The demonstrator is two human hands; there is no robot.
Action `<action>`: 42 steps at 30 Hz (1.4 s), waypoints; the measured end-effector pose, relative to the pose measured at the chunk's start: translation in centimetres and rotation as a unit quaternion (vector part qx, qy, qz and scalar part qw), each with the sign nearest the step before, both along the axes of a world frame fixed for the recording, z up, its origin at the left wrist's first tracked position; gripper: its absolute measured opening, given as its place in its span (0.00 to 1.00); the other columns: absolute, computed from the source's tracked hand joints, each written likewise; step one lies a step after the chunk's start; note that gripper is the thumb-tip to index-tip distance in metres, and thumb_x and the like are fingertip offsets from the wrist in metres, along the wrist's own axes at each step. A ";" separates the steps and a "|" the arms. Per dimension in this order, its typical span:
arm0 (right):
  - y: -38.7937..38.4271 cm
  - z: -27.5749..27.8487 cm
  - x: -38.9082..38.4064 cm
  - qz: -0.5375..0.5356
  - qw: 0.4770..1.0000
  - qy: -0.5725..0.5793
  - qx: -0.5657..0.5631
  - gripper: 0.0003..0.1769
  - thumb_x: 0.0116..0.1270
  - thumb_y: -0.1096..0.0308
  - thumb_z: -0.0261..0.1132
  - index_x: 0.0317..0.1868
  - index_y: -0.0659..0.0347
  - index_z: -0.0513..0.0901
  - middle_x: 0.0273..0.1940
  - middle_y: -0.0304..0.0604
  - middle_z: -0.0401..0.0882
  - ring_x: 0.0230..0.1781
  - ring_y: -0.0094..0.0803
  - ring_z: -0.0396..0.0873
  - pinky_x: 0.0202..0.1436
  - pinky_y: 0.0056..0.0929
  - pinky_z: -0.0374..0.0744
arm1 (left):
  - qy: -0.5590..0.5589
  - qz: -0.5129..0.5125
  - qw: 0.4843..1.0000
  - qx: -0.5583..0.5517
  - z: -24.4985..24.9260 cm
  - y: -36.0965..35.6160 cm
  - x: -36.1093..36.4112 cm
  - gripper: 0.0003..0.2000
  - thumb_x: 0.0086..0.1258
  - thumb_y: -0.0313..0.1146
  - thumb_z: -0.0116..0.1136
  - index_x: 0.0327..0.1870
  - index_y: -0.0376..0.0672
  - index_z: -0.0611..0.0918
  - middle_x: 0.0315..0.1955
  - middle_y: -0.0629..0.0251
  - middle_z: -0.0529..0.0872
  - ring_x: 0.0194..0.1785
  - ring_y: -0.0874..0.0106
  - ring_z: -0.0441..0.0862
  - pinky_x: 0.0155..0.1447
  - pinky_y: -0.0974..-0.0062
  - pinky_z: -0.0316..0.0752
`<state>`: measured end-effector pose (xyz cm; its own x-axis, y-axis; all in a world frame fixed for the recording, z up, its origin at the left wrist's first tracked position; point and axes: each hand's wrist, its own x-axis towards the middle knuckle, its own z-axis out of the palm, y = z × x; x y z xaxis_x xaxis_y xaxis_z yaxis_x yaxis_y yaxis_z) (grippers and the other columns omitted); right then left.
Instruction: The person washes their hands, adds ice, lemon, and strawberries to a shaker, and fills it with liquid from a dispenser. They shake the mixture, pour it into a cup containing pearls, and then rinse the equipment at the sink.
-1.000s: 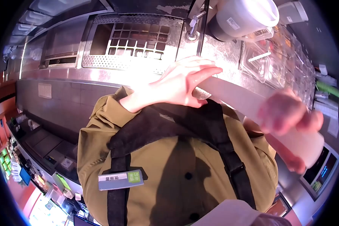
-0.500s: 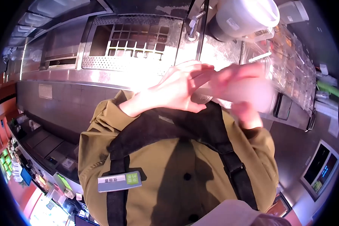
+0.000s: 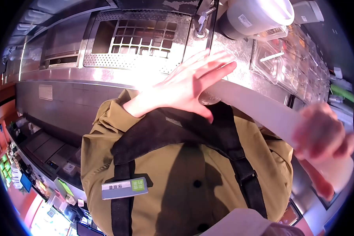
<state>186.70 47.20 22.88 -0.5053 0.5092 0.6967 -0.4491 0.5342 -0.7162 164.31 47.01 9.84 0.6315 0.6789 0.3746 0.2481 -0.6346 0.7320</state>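
Observation:
My left hand (image 3: 188,84) lies palm down, fingers stretched and spread, thumb toward my chest. Partly under it, a clear rounded thing (image 3: 209,98) shows; its kind I cannot make out. A wide, whitish translucent strip of film (image 3: 259,106) stretches from beside that hand down to the right. At its far end my right hand (image 3: 322,131), blurred by motion, is closed around a white roll of film (image 3: 336,169). The roll's shape is partly hidden by the fingers.
A metal counter with a grated drain (image 3: 141,39) lies ahead. To its right are a small tap (image 3: 201,25), a large white pitcher (image 3: 259,15) and several clear containers (image 3: 295,59). A dark cabinet front (image 3: 74,102) runs below the counter edge at left.
My right hand has moved right and toward my body with the roll, away from my left hand. A long strip now spans between them. My left hand's fingers have spread wider.

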 end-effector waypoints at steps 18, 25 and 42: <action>-0.7 0.8 1.3 -0.040 0.991 0.127 0.006 0.33 0.50 0.41 0.66 0.41 0.61 0.67 0.31 0.35 0.72 0.22 0.24 0.73 0.30 0.22 0.70 | -0.188 0.157 0.969 -0.025 -6.5 -0.5 0.7 0.50 0.34 0.41 0.74 0.62 0.34 0.60 0.56 0.49 0.70 0.58 0.52 0.70 0.60 0.62 0.67; -0.1 1.1 3.7 -0.092 0.970 0.218 -0.056 0.28 0.49 0.46 0.67 0.36 0.61 0.68 0.27 0.34 0.71 0.19 0.22 0.71 0.26 0.22 0.66 | -0.081 0.176 0.981 -0.019 -4.1 1.2 -2.3 0.48 0.37 0.48 0.72 0.61 0.34 0.63 0.57 0.48 0.68 0.59 0.53 0.69 0.62 0.62 0.65; 7.5 -12.0 -7.9 0.046 0.907 -0.248 0.338 0.20 0.47 0.55 0.66 0.34 0.61 0.74 0.28 0.42 0.74 0.27 0.39 0.76 0.30 0.34 0.75 | -0.343 0.287 0.894 0.009 -4.4 3.7 -14.7 0.48 0.40 0.37 0.74 0.64 0.39 0.55 0.56 0.53 0.68 0.58 0.62 0.68 0.63 0.64 0.63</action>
<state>178.82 54.74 10.91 -0.8601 -0.0089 0.5101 -0.2260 0.9030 -0.3654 149.66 50.74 5.45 -0.2024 0.8074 0.5542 0.0337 -0.5599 0.8279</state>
